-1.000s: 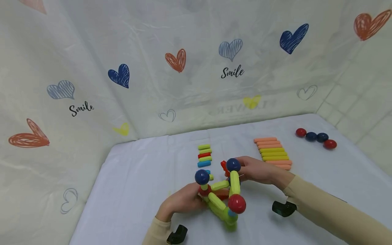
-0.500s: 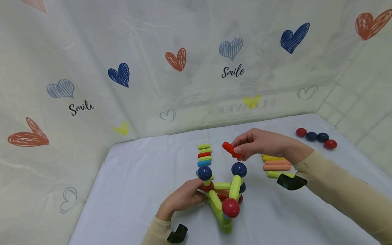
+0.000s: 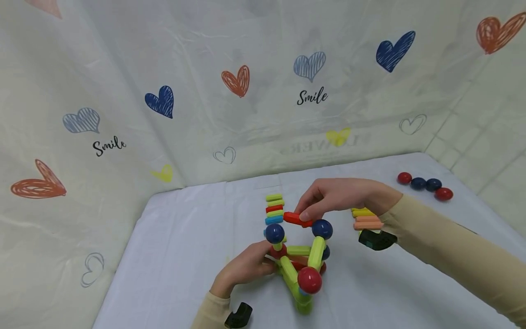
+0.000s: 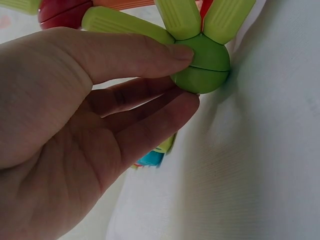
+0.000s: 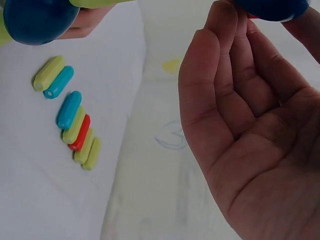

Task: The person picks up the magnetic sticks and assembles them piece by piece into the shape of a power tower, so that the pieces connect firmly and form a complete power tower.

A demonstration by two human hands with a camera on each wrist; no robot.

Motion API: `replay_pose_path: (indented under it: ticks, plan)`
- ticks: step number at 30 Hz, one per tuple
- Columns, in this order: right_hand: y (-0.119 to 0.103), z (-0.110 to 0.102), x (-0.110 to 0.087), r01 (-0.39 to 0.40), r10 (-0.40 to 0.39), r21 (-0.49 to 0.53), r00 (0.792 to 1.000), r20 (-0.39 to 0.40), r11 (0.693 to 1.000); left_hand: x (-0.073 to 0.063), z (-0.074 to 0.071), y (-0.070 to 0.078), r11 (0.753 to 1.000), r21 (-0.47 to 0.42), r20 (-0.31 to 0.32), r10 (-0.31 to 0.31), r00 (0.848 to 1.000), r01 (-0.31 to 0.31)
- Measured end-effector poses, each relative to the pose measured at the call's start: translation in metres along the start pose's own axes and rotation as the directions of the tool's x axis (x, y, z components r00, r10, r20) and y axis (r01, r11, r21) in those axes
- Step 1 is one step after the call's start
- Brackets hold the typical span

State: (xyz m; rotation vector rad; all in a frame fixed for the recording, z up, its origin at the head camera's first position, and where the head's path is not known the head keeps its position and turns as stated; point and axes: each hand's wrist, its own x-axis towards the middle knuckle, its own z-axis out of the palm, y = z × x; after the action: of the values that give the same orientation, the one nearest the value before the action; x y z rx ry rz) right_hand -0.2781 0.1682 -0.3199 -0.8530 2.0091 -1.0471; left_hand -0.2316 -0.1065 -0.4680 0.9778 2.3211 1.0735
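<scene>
A frame of balls and sticks (image 3: 317, 251) stands on the white cloth, with yellow-green sticks, a red ball (image 3: 310, 280) at the front and two dark blue balls on top. My left hand (image 3: 248, 265) holds the frame low on its left side. In the left wrist view, its thumb and fingers pinch a green ball (image 4: 202, 65) where several sticks meet. My right hand (image 3: 337, 198) pinches a red stick (image 3: 293, 218) above the frame. The stick's right end is at the right blue ball (image 3: 322, 229); whether they touch, I cannot tell. The left blue ball (image 3: 274, 233) is near its other end.
Behind the frame lies a row of short sticks (image 3: 274, 202) in yellow-green, red and blue. Longer orange and yellow sticks (image 3: 367, 219) lie to the right, partly hidden by my right arm. Red and dark blue balls (image 3: 418, 183) line the far right.
My right hand has lifted the red stick from behind the frame, then brought it left and down to the right blue ball. The frame has turned slightly; my left hand stays on it.
</scene>
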Motion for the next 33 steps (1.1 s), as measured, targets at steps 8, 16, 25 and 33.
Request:
replay_pose_path:
  ticks: [8, 16, 25, 33]
  plan:
    - [-0.006, 0.004, 0.003, 0.033, -0.03, -0.046, 0.997, 0.069, 0.998, -0.001, 0.001, 0.0, 1.0, 0.006, 0.002, 0.008, 1.0, -0.008]
    - [-0.009, 0.005, 0.006, 0.064, -0.053, -0.064, 0.986, 0.159, 0.996, -0.002, 0.001, 0.0, 1.0, -0.002, 0.002, 0.015, 1.0, -0.015]
    - [-0.007, 0.005, 0.006, 0.057, -0.043, -0.082, 0.986, 0.163, 0.995, 0.0, 0.001, 0.0, 1.0, 0.009, -0.002, 0.019, 1.0, -0.019]
    - [0.004, 0.008, -0.006, 0.051, -0.051, -0.026, 0.999, -0.018, 0.998, 0.0, 0.001, 0.001, 1.0, 0.015, -0.002, 0.014, 1.0, -0.014]
